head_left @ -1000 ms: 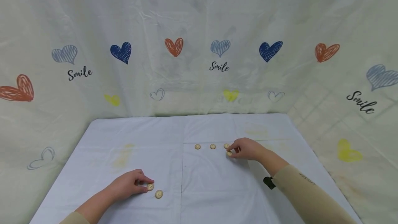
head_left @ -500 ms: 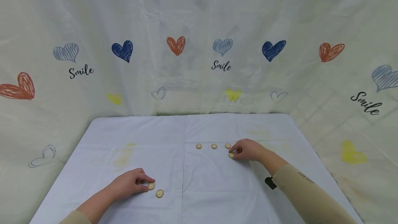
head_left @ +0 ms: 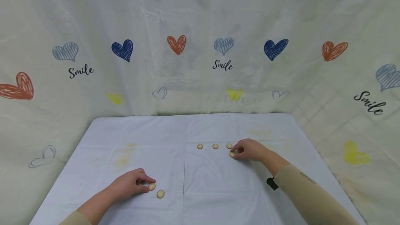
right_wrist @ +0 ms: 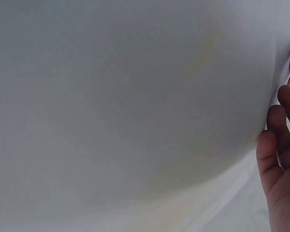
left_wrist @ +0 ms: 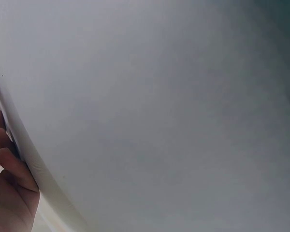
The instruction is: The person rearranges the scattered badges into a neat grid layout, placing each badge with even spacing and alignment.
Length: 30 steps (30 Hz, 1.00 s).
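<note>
At the front left of the white table, my left hand (head_left: 128, 184) pinches a round, pale wooden button (head_left: 152, 186) between thumb and forefinger, low over the cloth. Just beyond it, nearer the front edge, lies a second button (head_left: 160, 193). Farther back on the right, my right hand (head_left: 250, 149) holds another wooden button (head_left: 232, 154) by its edge. That one sits just in front of the last button (head_left: 229, 146) of a row of three, whose others are the middle button (head_left: 215, 146) and the left button (head_left: 200, 146). Both wrist views show only curled fingers at the frame edge.
White cloth (head_left: 206, 197) with creases and faint yellow stains covers the table. Behind and beside it hangs a pale curtain (head_left: 193, 79) printed with hearts and "Smile". A small dark object (head_left: 272, 183) shows at the right sleeve.
The head view has shifted slightly. Both hands stay nearly where they were, still gripping their buttons, and the loose buttons have not moved on the cloth.
</note>
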Each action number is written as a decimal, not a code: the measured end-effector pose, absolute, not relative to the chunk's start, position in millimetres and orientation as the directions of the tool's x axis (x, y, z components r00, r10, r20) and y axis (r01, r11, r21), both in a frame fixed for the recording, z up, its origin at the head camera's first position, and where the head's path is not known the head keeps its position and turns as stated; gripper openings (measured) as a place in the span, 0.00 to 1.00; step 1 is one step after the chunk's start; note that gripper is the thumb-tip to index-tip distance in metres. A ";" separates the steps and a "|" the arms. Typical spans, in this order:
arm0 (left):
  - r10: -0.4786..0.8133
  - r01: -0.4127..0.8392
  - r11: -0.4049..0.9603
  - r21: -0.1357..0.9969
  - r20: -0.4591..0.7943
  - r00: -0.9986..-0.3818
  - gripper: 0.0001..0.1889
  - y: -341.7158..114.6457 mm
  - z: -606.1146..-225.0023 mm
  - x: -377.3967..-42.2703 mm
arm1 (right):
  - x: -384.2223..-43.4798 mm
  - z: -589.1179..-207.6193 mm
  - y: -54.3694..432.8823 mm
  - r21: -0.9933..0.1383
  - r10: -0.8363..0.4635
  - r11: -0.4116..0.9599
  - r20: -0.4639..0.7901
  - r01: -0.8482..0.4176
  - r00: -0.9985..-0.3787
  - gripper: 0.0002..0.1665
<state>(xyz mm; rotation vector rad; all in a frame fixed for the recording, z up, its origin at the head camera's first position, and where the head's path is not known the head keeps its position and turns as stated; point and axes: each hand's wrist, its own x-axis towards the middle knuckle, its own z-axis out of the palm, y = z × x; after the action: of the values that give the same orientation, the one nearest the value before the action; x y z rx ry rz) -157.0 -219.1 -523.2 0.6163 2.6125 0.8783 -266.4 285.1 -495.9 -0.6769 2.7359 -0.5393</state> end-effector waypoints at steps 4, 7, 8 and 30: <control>0.488 0.297 0.721 0.625 -0.154 -0.860 0.14 -219.4 -523.8 -157.2 | -268.2 -495.9 286.5 -0.413 -0.474 0.832 -0.182 -0.371 -0.861 0.11; 0.486 0.300 0.724 0.622 -0.150 -0.861 0.14 -219.7 -524.4 -157.3 | -268.5 -494.7 287.3 -0.420 -0.466 0.834 -0.188 -0.358 -0.865 0.11; 0.486 0.301 0.724 0.621 -0.149 -0.861 0.15 -219.9 -524.7 -157.4 | -268.4 -494.1 287.4 -0.422 -0.465 0.834 -0.189 -0.356 -0.865 0.12; 0.500 0.307 0.709 0.635 -0.147 -0.853 0.15 -219.7 -522.0 -157.0 | -264.9 -488.6 273.6 -0.579 -0.523 0.734 -0.151 -0.354 -0.839 0.17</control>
<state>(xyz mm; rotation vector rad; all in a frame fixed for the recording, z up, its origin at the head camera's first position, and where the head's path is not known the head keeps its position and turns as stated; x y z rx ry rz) -157.0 -219.7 -522.0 0.6342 2.6093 0.8889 -264.9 273.6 -488.6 -0.6848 2.6331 -0.7893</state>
